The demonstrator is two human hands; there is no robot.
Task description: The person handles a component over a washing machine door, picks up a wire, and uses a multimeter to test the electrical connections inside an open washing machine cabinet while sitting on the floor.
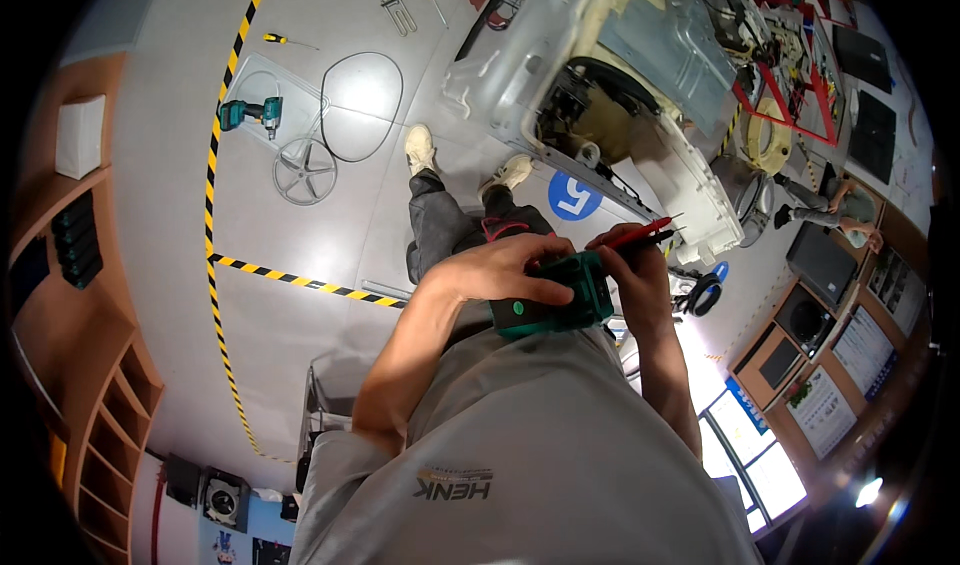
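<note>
My left hand (500,270) is closed around a green and black multimeter (540,317), its thumb lying across the casing. The meter is level with my waist, in front of my grey shirt. In my right hand (642,283) are two test probes, one red (640,233) and one black (655,237), their tips pointing away to the right. The right fingers are close against the meter's right side; whether they also grip it I cannot tell. A red test lead (503,227) loops out just beyond my left hand. The meter's dial and screen are hard to make out.
An opened washing machine (520,75) stands ahead. On the floor lie a spoked pulley wheel (304,172), a drive belt (325,90), a teal power drill (250,115), a heating element (400,17) and two screwdrivers. Another person (850,210) is at far right. Wooden shelving (115,395) stands left.
</note>
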